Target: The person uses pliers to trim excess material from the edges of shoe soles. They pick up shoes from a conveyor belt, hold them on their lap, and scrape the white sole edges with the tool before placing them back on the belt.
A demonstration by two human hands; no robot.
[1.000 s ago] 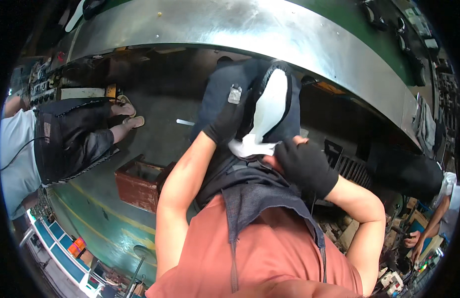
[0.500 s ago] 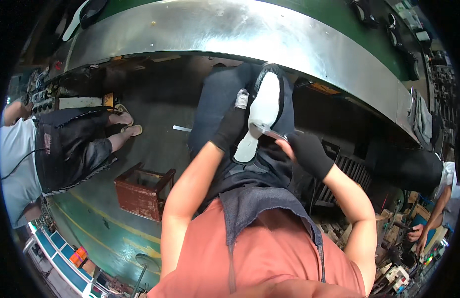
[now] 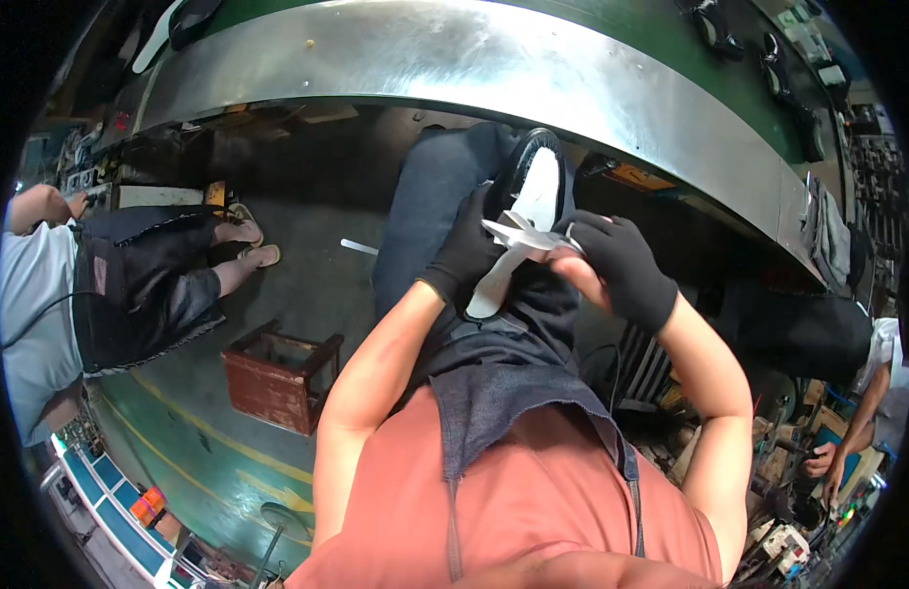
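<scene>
A long metal-edged tabletop is curving across the top of the view, its green surface carrying dark shoe parts near the far right end. Everything else is sitting below that steel edge. Just under it, in the person's lap, a black shoe with a white sole is lying sole-up on dark trousers and a dark apron.

The left hand, in a black glove, is gripping the shoe from the left, its fingers clamped round the sole's edge. The right hand, also gloved in black, is holding a thin white strip against the sole, its fingers pinched together on that strip.

Beneath the tabletop the grey concrete floor is running leftward, where it is turning to green paint with yellow lines. A worn reddish wooden stool is standing on the floor down and left of the tabletop's edge. Further left, another person in a pale shirt and dark apron is sitting with sandalled feet stretched toward the tabletop. At the far right, below the tabletop's end, a third person's arm is reaching over cluttered tools.
</scene>
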